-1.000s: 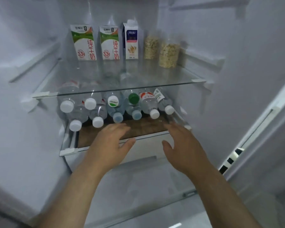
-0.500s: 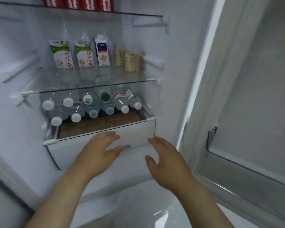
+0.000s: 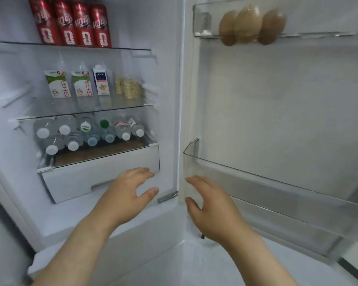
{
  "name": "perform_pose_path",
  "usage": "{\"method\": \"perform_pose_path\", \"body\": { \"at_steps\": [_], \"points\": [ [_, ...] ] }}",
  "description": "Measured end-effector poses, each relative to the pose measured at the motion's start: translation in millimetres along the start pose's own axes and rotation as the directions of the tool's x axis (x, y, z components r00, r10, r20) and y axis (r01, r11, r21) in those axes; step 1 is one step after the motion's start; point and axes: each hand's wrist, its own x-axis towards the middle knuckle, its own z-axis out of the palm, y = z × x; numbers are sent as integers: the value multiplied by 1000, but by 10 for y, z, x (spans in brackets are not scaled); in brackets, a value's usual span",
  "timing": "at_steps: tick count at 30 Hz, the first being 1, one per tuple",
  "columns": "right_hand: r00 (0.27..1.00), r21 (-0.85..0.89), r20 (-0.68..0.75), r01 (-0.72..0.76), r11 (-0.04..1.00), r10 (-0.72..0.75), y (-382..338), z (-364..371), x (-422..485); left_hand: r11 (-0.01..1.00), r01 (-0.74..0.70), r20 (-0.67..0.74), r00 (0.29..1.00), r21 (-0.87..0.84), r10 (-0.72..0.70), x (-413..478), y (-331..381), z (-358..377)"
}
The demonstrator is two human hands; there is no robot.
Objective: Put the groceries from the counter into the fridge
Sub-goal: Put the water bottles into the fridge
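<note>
I see clear glass shelves [image 3: 116, 105], a transparent plastic door bin [image 3: 277, 195], glossy red metal cans [image 3: 70, 21], paper cartons [image 3: 58, 84] and a smooth white plastic drawer [image 3: 87, 174].

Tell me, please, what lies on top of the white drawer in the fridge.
Clear water bottles lie stacked on their sides, caps forward, on the brown cover of the drawer. Its opaque front hides whatever is inside.

Two bare forearms [image 3: 79, 244] are stretched forward from the lower edge. The left hand [image 3: 128, 195] is held palm down, its fingers [image 3: 141, 172] loosely spread, the thumb set apart. The right hand [image 3: 211, 211] is held likewise, relaxed. Nothing is gripped.
</note>
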Motion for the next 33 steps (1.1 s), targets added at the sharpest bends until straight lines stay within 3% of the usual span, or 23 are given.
{"method": "perform_pose_path", "body": {
  "at_steps": [9, 18, 25, 33],
  "points": [
    [962, -104, -187, -222, 969, 201, 497, -782, -1001, 938, -313, 6, 948, -147, 317, -125, 1238, 294],
    [819, -141, -368, -517, 844, 440, 951, -1503, -1978, 761, -563, 164, 759, -323, 631, -279, 2417, 863],
    [607, -109, -507, -749, 654, 612, 1173, -2037, -2958, 564, -700, 144, 565, -438, 812, -403, 3474, 1485],
    [269, 24, -638, -929, 368, 722, 1346, -2489, -4109, 358, -730, 177, 315, -582, 932, -634, 4764, 2283]
  ]
}}
